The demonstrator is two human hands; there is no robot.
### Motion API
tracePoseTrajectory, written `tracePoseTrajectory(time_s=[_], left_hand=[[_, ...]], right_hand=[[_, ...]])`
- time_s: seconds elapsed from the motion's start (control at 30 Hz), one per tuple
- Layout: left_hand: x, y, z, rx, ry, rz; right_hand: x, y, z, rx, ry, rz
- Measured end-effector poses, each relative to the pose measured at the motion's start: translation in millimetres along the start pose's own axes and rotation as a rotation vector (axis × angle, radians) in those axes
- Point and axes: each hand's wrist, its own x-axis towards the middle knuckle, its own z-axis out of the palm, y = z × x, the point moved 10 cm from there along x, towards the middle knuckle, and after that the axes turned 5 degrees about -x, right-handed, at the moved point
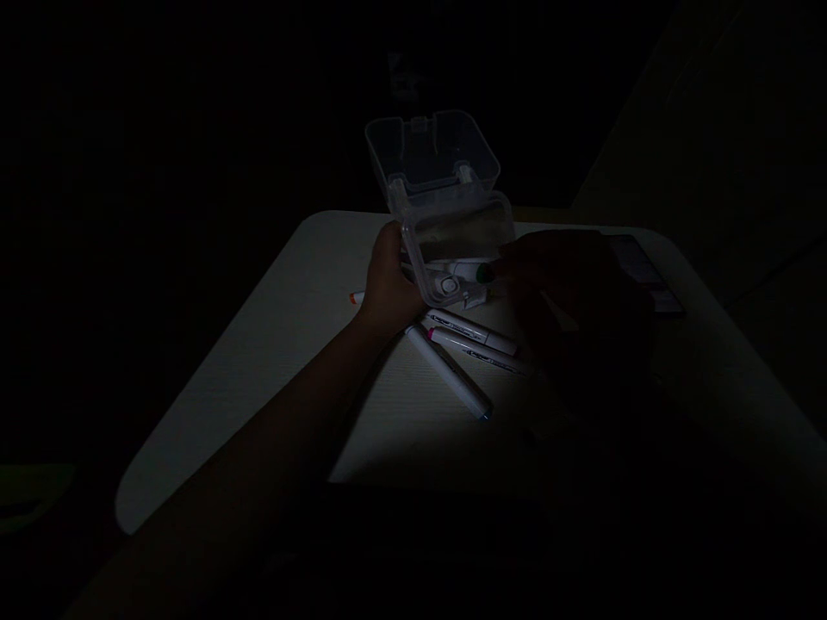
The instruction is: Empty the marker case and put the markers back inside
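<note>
Clear box (445,204) in left grip (392,288)

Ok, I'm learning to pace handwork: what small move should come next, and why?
With the right hand, perhaps pinch the green-ended marker securely: its green end shows right beside that hand, shadow obscures any grip, and the left hand holds the open clear box.

One head-level view from the near side, close above the tabletop (290,319), forward and downward
</note>
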Motion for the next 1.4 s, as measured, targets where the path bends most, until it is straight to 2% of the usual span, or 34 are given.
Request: tracePoseTrajectory(time_s=[0.1,0.27,0.4,0.47,0.6,0.7,0.77,0.93,1.07,1.23,1.4], left_hand=[[0,1,-2,-0.016,0.02,-0.022],[0,0,0,-0.033,0.024,-0.086],[0,0,0,-0.043,0.019,-0.097],[-1,0,0,-0.045,0.017,-0.095],[-1,2,-2,-0.024,0.029,-0.08],[0,3,-1,-0.02,0.033,-0.069],[0,4,-1,-0.019,0.039,-0.065],[0,4,-1,-0.027,0.052,-0.071],[1,5,-1,-0.041,0.028,-0.086],[0,6,-2,-0.011,0.038,-0.088],[0,7,-1,-0.04,0.034,-0.058]], right_hand=[[0,7,-8,0.067,0.088,0.008],[-2,40,12,0.04,-0.038,0.17],[-8,56,32,-0.046,-0.181,0.247],[-12,61,46,-0.114,-0.31,0.269],[-26,65,79,-0.177,-0.652,0.277],[-35,67,93,-0.162,-0.803,0.319],[-38,67,96,-0.161,-0.818,0.334],[-38,63,98,-0.132,-0.76,0.308],[-34,54,97,-0.066,-0.727,0.253],[-34,39,100,-0.072,-0.81,0.143],[-40,26,109,0.023,-0.875,0.014]])
